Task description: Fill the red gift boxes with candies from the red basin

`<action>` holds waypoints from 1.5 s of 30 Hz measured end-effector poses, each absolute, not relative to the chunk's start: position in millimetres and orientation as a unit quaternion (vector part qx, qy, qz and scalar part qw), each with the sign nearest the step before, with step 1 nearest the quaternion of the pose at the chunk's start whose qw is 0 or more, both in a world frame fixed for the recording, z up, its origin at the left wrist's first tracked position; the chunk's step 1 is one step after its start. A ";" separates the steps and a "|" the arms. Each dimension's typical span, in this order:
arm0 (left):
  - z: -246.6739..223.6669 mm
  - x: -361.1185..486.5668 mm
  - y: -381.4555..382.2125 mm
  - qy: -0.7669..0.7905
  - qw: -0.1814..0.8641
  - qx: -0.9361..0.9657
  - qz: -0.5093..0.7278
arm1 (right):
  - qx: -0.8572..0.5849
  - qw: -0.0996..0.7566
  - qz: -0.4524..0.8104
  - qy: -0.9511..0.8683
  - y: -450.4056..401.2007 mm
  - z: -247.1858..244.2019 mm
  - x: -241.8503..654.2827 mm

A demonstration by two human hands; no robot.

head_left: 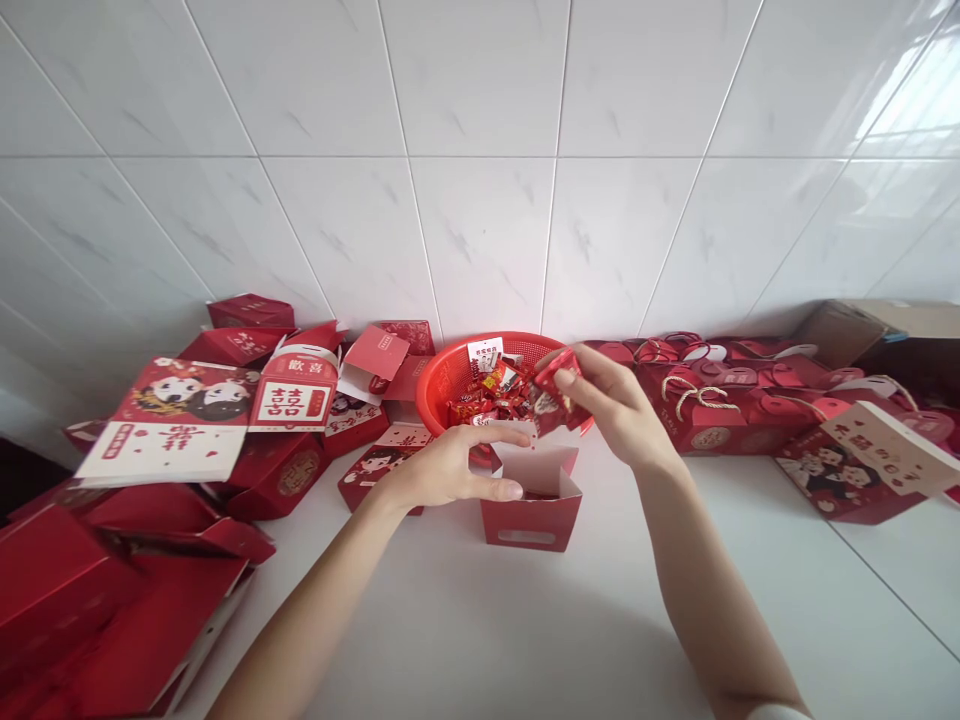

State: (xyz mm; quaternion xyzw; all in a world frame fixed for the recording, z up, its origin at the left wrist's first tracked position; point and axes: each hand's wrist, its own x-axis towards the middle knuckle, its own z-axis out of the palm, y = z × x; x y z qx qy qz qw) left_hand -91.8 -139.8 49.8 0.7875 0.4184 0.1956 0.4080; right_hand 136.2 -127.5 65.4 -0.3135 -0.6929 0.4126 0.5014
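A small red gift box [529,520] stands upright on the white counter with its top open and its pale inside showing. My left hand [450,470] curves around the left side of that opening, thumb at the front rim and fingers toward the back. Above the box's right side, my right hand [622,405] pinches a red printed snack packet [559,395] between thumb and fingers. Just behind the box sits a red plastic basket [433,385], holding several small wrapped sweets [504,380] and a white printed card [484,350].
Several red boxes [296,385] are heaped at the left, with large red ones [67,600] nearer me. Boxes with rope handles [701,415] stand in rows at the right, beside an open-flapped box [855,475] and a cardboard carton [885,318]. A tiled wall [480,230] rises behind.
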 end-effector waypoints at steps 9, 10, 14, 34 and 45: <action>48.0 -90.5 -139.5 0.391 0.410 0.795 0.217 | -0.298 0.391 0.288 -0.822 -145.1 76.0 131.2; 48.4 -90.5 -139.7 0.389 0.408 0.797 0.219 | -0.301 0.399 0.281 -0.819 -145.7 76.5 131.1; 47.5 -91.7 -140.1 0.423 0.401 0.787 0.201 | -0.299 0.375 0.301 -0.824 -148.0 76.3 131.0; 25.6 -88.9 -133.4 0.381 0.417 0.771 0.293 | -0.313 0.300 0.260 -0.863 -143.8 75.6 148.3; 19.8 -87.6 -131.5 0.384 0.313 0.785 0.371 | -0.439 0.195 0.263 -0.837 -121.0 61.2 168.8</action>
